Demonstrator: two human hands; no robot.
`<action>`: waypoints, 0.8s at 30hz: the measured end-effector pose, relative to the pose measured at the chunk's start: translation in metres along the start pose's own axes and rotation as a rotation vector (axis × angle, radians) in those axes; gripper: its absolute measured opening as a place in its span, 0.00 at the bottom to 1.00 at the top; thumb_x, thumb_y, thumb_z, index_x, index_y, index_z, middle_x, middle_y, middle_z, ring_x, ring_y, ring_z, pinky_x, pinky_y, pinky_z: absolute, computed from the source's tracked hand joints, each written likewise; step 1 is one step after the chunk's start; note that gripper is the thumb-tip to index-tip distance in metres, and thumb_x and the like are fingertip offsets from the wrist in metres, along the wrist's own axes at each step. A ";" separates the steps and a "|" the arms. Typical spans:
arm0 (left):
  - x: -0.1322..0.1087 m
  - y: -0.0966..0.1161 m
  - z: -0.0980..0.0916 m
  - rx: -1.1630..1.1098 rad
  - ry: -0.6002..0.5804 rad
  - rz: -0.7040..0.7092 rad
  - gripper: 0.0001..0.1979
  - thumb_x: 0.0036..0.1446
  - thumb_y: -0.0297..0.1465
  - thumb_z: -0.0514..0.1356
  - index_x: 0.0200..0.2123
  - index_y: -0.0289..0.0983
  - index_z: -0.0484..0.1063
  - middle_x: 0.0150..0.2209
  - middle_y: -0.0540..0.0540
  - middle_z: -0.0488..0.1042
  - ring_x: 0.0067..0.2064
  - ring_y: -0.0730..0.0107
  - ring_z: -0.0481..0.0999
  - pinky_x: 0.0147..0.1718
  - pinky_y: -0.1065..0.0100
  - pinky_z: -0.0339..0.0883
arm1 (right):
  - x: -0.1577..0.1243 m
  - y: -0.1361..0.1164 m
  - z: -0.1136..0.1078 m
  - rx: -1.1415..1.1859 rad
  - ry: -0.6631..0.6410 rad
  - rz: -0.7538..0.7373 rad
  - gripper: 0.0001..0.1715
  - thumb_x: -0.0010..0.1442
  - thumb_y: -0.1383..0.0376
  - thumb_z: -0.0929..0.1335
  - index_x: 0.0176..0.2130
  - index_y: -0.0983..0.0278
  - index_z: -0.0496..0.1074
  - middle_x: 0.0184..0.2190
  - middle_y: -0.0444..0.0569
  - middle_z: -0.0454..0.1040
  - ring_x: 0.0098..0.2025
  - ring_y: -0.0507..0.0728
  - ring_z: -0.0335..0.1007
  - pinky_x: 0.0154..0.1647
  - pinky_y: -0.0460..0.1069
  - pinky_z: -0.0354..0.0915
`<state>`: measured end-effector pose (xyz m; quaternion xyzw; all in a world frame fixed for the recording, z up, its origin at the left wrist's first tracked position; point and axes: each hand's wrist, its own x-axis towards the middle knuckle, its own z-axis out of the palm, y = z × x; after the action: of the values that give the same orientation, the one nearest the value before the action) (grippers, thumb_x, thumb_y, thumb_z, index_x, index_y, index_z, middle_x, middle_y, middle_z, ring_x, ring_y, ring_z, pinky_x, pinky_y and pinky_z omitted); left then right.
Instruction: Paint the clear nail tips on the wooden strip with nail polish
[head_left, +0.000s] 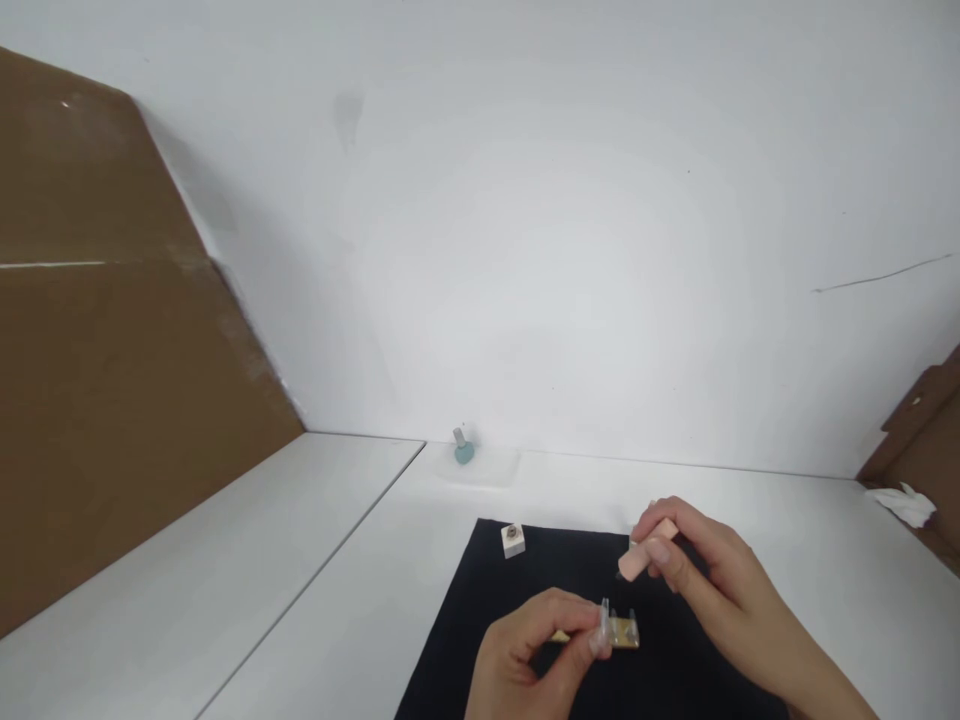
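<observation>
My left hand (536, 645) pinches a small clear plastic piece (604, 620) between thumb and fingertips. Just behind it, a flat gold-yellow strip (624, 632) with small clear upright parts lies over the black cloth (480, 620); part of this strip is hidden by my left hand. Higher and to the right, my right hand (705, 565) is closed around a pale pink bar-shaped thing (646, 552), slanted down toward the left. Its exact kind does not show. Something small and pale behind the right fingers is mostly hidden.
A white cube (514, 546) with a round metallic top sits at the cloth's back left. Near the wall, a teal piece with a grey stem (463, 450) stands by a clear tray (491, 468). Cardboard (135, 380) borders the left; crumpled white tissue (905, 504) lies far right.
</observation>
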<state>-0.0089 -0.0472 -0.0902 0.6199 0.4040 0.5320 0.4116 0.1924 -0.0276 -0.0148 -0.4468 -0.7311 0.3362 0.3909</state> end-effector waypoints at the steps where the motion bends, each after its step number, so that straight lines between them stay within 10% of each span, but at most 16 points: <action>1: 0.000 -0.001 0.000 -0.005 -0.001 -0.015 0.08 0.60 0.33 0.69 0.28 0.41 0.83 0.28 0.51 0.84 0.31 0.68 0.83 0.34 0.74 0.74 | 0.000 -0.002 0.000 0.024 -0.013 -0.002 0.19 0.75 0.51 0.62 0.38 0.58 0.72 0.33 0.44 0.79 0.31 0.53 0.70 0.33 0.46 0.64; 16: -0.002 -0.004 0.002 0.084 0.083 0.122 0.06 0.61 0.27 0.66 0.32 0.42 0.82 0.33 0.50 0.84 0.34 0.69 0.83 0.35 0.75 0.74 | 0.001 0.000 0.022 0.177 -0.029 0.148 0.21 0.67 0.52 0.71 0.27 0.61 0.69 0.25 0.44 0.81 0.22 0.50 0.63 0.26 0.45 0.61; 24: -0.004 0.001 0.006 0.094 0.087 0.182 0.07 0.63 0.32 0.67 0.31 0.42 0.83 0.32 0.48 0.85 0.33 0.66 0.85 0.35 0.73 0.77 | 0.003 0.001 0.025 0.188 0.184 0.244 0.26 0.64 0.46 0.71 0.25 0.60 0.67 0.25 0.45 0.80 0.20 0.50 0.61 0.25 0.47 0.62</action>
<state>-0.0037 -0.0518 -0.0911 0.6488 0.3881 0.5741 0.3143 0.1702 -0.0279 -0.0266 -0.5226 -0.5980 0.4058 0.4524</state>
